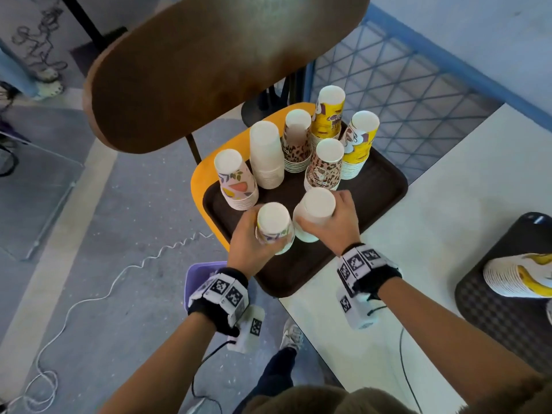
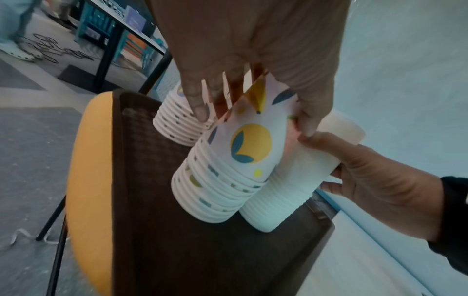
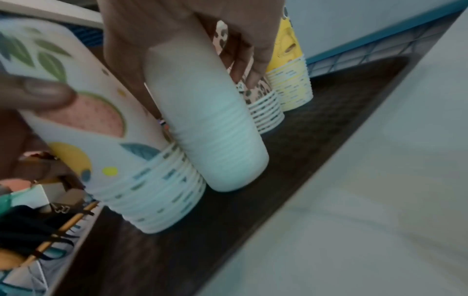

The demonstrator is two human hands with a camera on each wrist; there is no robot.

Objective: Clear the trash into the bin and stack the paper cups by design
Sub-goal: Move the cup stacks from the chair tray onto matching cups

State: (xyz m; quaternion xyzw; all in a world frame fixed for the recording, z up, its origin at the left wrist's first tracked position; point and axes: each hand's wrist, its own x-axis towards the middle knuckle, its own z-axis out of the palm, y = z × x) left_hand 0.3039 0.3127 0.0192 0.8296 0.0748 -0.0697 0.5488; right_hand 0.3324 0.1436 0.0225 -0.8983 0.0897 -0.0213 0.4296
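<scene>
A dark brown tray holds upside-down stacks of paper cups. My left hand grips a fruit-print stack near the tray's front; the same stack stands tilted in the left wrist view. My right hand grips a plain white stack right beside it, seen as a tall white stack in the right wrist view. The two held stacks touch each other and their rims rest on the tray.
Behind stand another fruit-print stack, a plain white one, two leopard-print and two yellow stacks. The tray sits on a yellow chair beside a white table. A purple bin stands below; another tray is at right.
</scene>
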